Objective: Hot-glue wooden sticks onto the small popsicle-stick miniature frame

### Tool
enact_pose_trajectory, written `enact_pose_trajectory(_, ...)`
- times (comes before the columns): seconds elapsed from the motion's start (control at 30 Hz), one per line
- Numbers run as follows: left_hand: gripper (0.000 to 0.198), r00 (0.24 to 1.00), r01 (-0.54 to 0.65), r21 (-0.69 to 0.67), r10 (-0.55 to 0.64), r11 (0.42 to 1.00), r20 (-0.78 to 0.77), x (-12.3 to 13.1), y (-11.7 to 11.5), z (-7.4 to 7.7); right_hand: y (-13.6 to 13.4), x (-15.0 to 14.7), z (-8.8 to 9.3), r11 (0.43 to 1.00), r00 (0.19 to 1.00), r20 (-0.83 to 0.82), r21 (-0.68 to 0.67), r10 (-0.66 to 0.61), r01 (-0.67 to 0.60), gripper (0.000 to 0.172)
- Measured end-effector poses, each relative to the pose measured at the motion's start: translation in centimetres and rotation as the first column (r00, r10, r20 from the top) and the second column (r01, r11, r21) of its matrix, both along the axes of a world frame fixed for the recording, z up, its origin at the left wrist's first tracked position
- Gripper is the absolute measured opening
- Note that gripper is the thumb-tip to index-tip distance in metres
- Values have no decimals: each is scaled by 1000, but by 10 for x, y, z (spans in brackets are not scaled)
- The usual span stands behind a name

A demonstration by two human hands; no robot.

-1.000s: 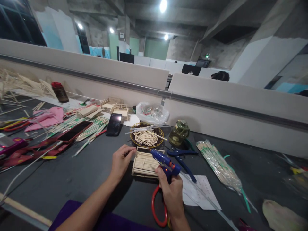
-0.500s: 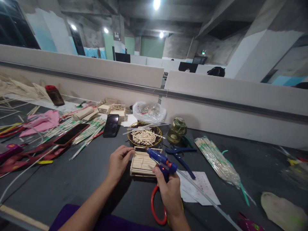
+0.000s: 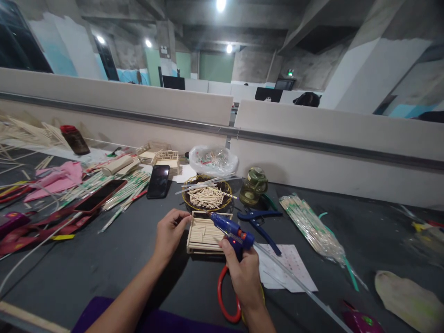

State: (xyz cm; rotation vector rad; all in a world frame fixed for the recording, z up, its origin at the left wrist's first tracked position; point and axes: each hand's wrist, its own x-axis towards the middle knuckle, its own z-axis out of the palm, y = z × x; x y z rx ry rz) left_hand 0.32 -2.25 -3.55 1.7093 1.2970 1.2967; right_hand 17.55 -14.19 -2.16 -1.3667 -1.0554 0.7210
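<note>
My right hand (image 3: 243,273) is wrapped round a blue hot glue gun (image 3: 227,225) with a long clear glue stick (image 3: 298,282) trailing from its back. The gun's tip is over the far edge of a small model of wooden sticks (image 3: 203,233), which has a slatted floor and a raised rail. At the model's far left corner, the thumb and forefinger of my left hand (image 3: 169,233) are pinched together on its frame. Short loose stick pieces lie on the slats. Scissors with red handles (image 3: 220,296) lie beneath my right hand, their blades hidden.
Behind the model stands a basket (image 3: 187,199) of cut sticks. Blue cutting pliers (image 3: 260,222), a green jar (image 3: 254,187), paper (image 3: 289,266) and bagged sticks (image 3: 312,226) are to the right. Phones (image 3: 158,181), stick bundles (image 3: 128,189) and red scissors-like tools lie left. A low partition (image 3: 294,157) runs behind.
The whole view has shifted slightly. Both hands keep almost the same position at the model, with the glue gun's tip still over its far edge.
</note>
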Motion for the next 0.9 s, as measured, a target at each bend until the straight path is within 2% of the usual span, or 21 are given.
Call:
enact_pose_trajectory(0.23,15,995,23,43,-19,999,-101,0,-1,-2,0,0,2,1000,1000,-29,-2,-3,3,33)
enact_pose_trajectory(0.4,18,982,34,95,-15,995,-190,1,-3,-1,0,0,5,1000,1000,12,-8,-12,12,33)
enact_pose_trajectory(0.63,21,973,22,103,2,994,-231,3,-3,0,-1,0,7,998,997,62,40,-42,40,27)
enact_pose_trajectory(0.9,22,972,16,95,7,995,-236,3,-3,2,-1,0,8,999,997,60,9,-50,50,26)
